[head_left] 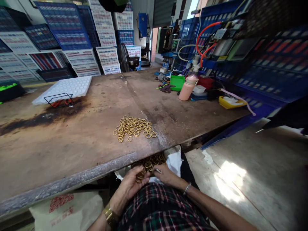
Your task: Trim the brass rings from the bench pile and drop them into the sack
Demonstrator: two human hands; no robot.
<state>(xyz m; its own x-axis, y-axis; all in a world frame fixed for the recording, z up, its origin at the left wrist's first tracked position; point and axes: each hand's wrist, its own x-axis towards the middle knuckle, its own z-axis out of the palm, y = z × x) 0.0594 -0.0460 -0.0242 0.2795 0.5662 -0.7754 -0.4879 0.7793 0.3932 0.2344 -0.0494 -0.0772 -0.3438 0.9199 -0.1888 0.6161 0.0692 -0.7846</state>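
My left hand [134,181] is cupped palm up in my lap, its fingers curled around several brass rings [140,175]. My right hand [165,175] is beside it, at the lined container; its fingers point down toward the rings and are partly hidden, so what they hold is unclear. Below the table edge, a container with a white liner [175,161] holds many more brass rings [156,158]. On the tabletop in front of me lies a loose pile of brass rings [133,126].
The brown worktable [101,134] stretches ahead. A white tray [69,86] and a black wire rack [59,100] are at left. A pink bottle [187,89], green tray [177,82] and yellow dish [231,102] stand at right. Below the edge is a printed bag [72,210].
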